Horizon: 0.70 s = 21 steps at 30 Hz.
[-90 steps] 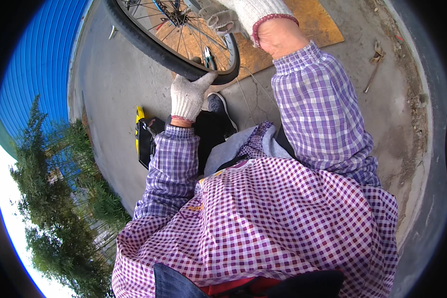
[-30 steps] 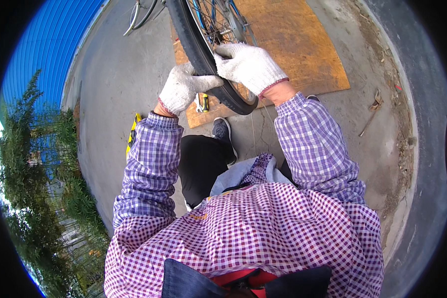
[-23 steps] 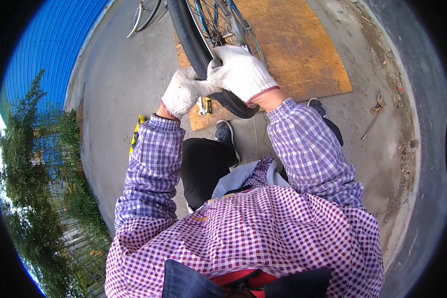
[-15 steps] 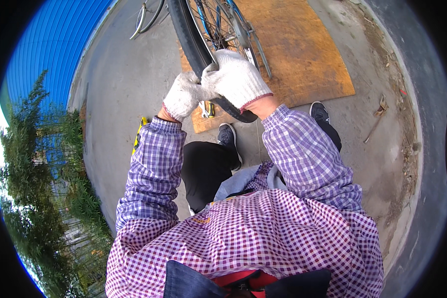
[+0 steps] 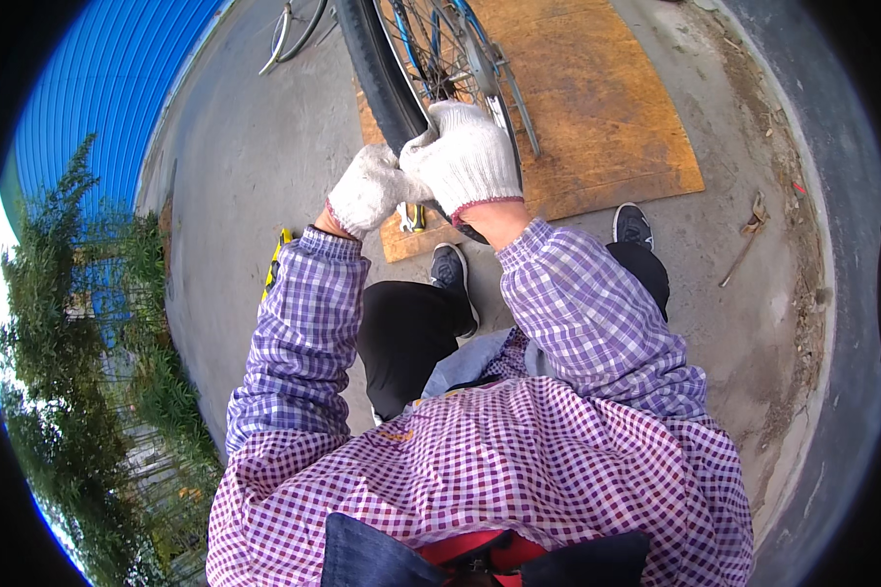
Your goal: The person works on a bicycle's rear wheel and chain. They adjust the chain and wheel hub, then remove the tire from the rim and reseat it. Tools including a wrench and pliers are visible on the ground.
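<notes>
A bicycle wheel stands in front of me, with a black tyre [image 5: 380, 83], a silver rim and thin spokes [image 5: 431, 49]. My left hand [image 5: 370, 190], in a white knit glove, is closed against the tyre's left side. Just right of it, my right hand [image 5: 466, 158], gloved the same way, is closed over the tyre and rim, its thumb side toward the wheel. The two gloves touch. Both sets of fingertips are hidden, but the tyre runs into both grips. Beneath the right wrist, a short stretch of the tyre's near end shows.
Under the wheel lies a worn wooden board [image 5: 607, 117]. Near its front edge is a hand tool with yellow-black handles [image 5: 418, 217]. A yellow-black object [image 5: 277, 256] lies left of my left forearm. Part of another wheel [image 5: 282, 41] shows at the far left on concrete.
My right hand has shifted slightly left and turned more upright on the tyre, covering more of its near end. The left hand has barely moved.
</notes>
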### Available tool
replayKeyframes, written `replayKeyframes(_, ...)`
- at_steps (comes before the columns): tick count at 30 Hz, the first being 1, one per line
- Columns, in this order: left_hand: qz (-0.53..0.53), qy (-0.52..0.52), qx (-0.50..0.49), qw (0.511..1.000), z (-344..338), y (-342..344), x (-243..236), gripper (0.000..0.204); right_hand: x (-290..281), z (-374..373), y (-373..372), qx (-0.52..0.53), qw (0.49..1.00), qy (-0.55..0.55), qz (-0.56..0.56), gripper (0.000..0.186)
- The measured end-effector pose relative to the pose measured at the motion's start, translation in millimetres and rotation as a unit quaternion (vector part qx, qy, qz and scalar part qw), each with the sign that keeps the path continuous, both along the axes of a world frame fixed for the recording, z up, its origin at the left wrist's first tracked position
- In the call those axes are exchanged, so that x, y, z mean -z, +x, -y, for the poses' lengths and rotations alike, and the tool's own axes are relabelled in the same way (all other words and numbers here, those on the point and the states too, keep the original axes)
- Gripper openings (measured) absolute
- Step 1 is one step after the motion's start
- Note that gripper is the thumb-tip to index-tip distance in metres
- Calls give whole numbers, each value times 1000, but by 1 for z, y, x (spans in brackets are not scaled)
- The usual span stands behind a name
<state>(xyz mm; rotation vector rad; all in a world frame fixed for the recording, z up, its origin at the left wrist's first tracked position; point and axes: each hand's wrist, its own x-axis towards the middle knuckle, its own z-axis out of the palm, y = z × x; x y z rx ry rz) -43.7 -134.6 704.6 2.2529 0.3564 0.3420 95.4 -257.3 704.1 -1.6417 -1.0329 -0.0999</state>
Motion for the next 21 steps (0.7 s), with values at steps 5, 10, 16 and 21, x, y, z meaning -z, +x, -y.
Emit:
replayKeyframes(5, -17, -108, -34, 993, 15, 4, 2, 26, 1, 11, 28, -119, 987, -108, -9, 36)
replayKeyframes(10, -51, -182, -67, 980, 35, 9, 3, 36, 17, 33, 57, -245, 895, -56, -370, 68)
replayKeyframes(16, -32, -124, -95, 987, 45, 20, 10, 35, 25, 38, 64, -300, 906, -55, -294, 68)
replayKeyframes(21, -34, -173, -149, 973, 51, 25, 22, 38, 27, 36, 73, -273, 928, -88, -239, 74)
